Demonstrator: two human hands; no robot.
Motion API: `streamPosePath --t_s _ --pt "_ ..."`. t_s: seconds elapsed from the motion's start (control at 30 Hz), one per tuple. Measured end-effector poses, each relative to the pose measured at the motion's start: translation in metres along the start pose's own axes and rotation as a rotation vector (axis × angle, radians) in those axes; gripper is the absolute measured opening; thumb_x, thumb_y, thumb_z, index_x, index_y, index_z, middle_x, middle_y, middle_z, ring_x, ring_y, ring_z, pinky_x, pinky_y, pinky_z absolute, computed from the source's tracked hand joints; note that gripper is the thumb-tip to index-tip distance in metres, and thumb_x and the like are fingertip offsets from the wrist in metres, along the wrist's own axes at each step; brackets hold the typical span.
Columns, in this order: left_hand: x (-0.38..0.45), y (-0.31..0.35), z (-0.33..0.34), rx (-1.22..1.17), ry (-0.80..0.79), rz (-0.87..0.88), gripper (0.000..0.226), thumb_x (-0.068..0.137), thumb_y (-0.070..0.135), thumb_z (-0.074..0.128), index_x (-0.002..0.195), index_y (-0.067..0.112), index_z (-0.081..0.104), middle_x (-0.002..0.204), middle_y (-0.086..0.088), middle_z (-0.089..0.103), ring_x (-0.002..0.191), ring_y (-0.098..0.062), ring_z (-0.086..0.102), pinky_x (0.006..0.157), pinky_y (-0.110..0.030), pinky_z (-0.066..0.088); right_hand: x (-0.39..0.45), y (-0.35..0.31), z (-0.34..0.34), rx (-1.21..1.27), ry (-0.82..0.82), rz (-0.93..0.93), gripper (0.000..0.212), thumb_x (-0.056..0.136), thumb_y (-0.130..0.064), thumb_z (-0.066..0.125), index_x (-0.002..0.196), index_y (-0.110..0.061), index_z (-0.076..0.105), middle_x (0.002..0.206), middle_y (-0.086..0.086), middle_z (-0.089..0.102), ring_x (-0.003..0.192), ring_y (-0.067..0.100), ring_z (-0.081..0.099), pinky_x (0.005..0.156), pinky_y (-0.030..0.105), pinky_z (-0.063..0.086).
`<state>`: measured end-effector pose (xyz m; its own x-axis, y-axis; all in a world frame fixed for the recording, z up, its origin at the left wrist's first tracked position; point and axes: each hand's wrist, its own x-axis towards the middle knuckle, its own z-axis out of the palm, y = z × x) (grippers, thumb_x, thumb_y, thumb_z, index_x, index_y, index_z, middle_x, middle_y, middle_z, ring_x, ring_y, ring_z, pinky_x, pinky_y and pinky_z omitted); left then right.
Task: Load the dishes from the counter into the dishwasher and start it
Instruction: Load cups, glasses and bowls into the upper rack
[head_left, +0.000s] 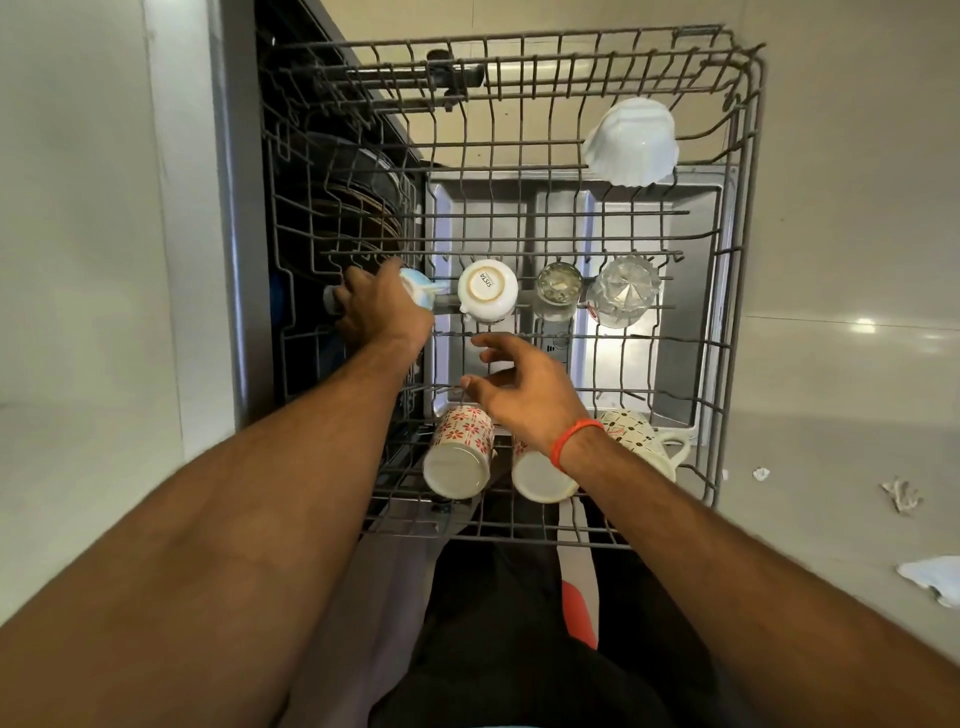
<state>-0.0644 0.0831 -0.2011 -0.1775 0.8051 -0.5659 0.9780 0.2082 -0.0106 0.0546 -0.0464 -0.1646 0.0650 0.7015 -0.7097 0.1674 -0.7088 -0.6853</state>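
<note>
Both bare arms reach forward and down, side by side. The left hand (382, 306) is farther out, with its back facing up and its fingers (345, 293) curled down and closed around something pale that is mostly hidden under the hand. The right hand (524, 387) is nearer and spread loose, its fingers (491, 348) apart and bent a little, holding nothing, and a thin orange band (574, 441) sits on that wrist.

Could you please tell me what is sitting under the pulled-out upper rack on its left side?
Under the upper rack, at left, dark round plates stand on edge in the shadowed lower level. How many, and what lies behind them, cannot be seen.
</note>
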Motion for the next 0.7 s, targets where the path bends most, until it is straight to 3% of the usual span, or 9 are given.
streamPosePath --t_s 0.13,0.23,0.4,0.53,0.63,0.7 --pt "0.001 0.001 0.001 -0.024 -0.011 0.017 0.079 0.083 0.021 0.081 0.151 0.033 0.041 0.150 -0.012 0.039 0.137 -0.037 0.033 0.104 -0.054 0.041 0.001 -0.007 -0.010 -0.008 0.027 -0.013 0.051 0.090 -0.027 0.073 0.138 -0.026 0.055 0.125 -0.007 0.062 0.101 0.010 0.066 0.097 0.031 0.054" --pt "-0.006 -0.003 0.002 -0.077 -0.040 0.024 0.089 0.082 0.016 0.080 0.156 0.033 0.032 0.153 -0.009 0.036 0.139 -0.036 0.034 0.105 -0.056 0.043 -0.003 -0.009 -0.018 0.004 0.056 -0.029 0.050 0.090 -0.027 0.074 0.137 -0.028 0.056 0.121 -0.009 0.062 0.096 0.003 0.065 0.096 0.034 0.056" --pt "-0.045 -0.017 0.010 -0.186 -0.050 0.044 0.098 0.085 0.018 0.076 0.160 0.036 0.015 0.167 -0.008 0.012 0.150 -0.036 0.021 0.115 -0.058 0.034 -0.022 -0.006 -0.033 0.008 0.098 -0.067 0.054 0.089 -0.030 0.075 0.139 -0.029 0.055 0.122 -0.008 0.061 0.105 0.011 0.065 0.094 0.038 0.057" --pt "-0.103 -0.031 0.015 -0.434 -0.025 0.022 0.094 0.089 0.018 0.073 0.161 0.039 0.016 0.169 -0.003 0.011 0.152 -0.032 0.022 0.116 -0.049 0.035 -0.055 -0.005 -0.049 -0.036 0.134 -0.136 0.057 0.089 -0.031 0.074 0.141 -0.029 0.053 0.132 -0.005 0.059 0.117 0.012 0.057 0.098 0.031 0.049" --pt "-0.149 -0.041 0.010 -0.638 -0.029 -0.026 0.088 0.093 0.021 0.069 0.162 0.033 0.016 0.169 -0.003 0.011 0.155 -0.027 0.016 0.123 -0.046 0.027 -0.082 -0.003 -0.063 -0.078 0.155 -0.209 0.059 0.088 -0.033 0.074 0.143 -0.032 0.050 0.145 -0.001 0.050 0.127 0.012 0.050 0.108 0.034 0.043" --pt "-0.184 -0.043 0.002 -0.738 0.004 0.002 0.085 0.094 0.020 0.070 0.162 0.030 0.020 0.168 -0.004 0.018 0.154 -0.024 0.021 0.122 -0.041 0.027 -0.103 -0.001 -0.074 -0.107 0.157 -0.240 0.063 0.089 -0.035 0.074 0.146 -0.034 0.046 0.147 0.000 0.046 0.126 0.009 0.046 0.109 0.032 0.040"
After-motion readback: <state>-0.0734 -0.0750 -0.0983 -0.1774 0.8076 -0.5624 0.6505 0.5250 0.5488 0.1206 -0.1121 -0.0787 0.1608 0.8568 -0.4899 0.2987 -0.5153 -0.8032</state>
